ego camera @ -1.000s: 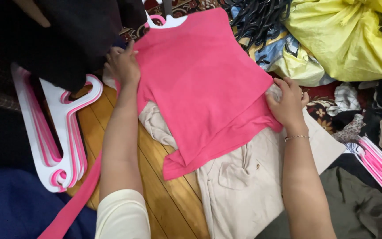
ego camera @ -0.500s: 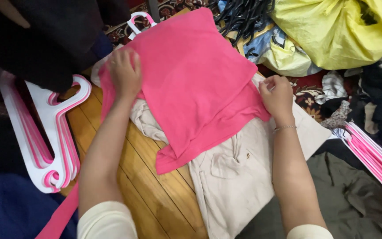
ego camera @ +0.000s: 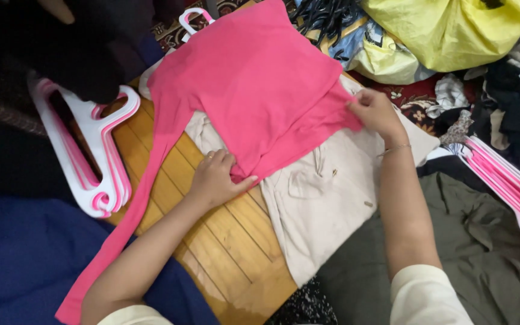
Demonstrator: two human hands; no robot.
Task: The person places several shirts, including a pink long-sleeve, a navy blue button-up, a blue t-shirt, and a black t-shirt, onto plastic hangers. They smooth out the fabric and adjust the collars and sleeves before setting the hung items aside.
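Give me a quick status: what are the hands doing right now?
Left hand pinching pink top at lower hem corner. Right hand gripping its right edge. Top lies over beige garment. Nothing blocking.

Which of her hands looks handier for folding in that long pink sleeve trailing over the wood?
Probably the left hand: it grips the pink top's hem right beside the sleeve. The right hand pinches the far corner.

A big yellow plastic bag (ego camera: 452, 27) sits at the top right, bulging and crumpled, its top gathered in folds. Just below and left of it lies a second bag (ego camera: 377, 51), pale yellow with blue-grey patches, touching the first and partly tucked under it. No labels, signs or screens show anywhere in the view.
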